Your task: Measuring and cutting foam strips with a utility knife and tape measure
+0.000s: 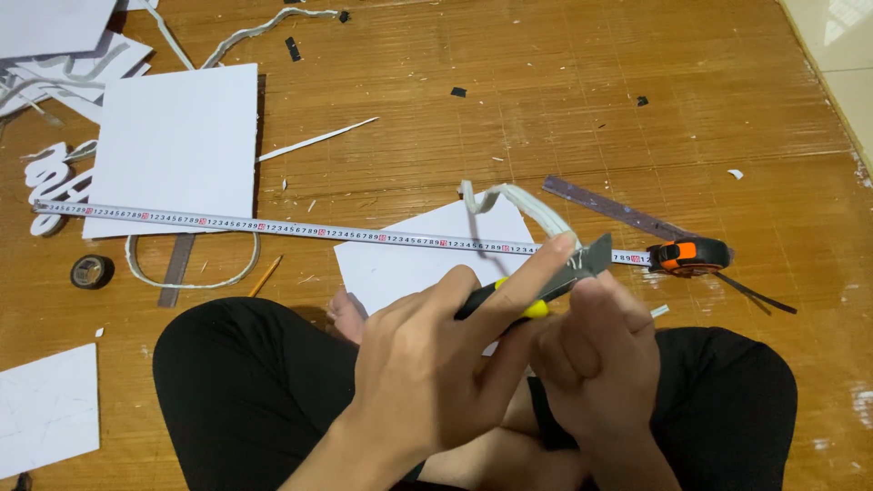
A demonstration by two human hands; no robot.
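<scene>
Above crossed legs, left hand [427, 364] fingers clamped on utility knife [546, 284], index extended along blade, right hand [596, 350] curled shut beside it

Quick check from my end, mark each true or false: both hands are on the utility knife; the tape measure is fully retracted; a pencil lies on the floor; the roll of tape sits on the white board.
1. Both hands, left hand and right hand, are on the utility knife: true.
2. The tape measure is fully retracted: false, its blade stretches across the floor.
3. A pencil lies on the floor: true.
4. The roll of tape sits on the white board: false, it lies on the floor beside it.
</scene>
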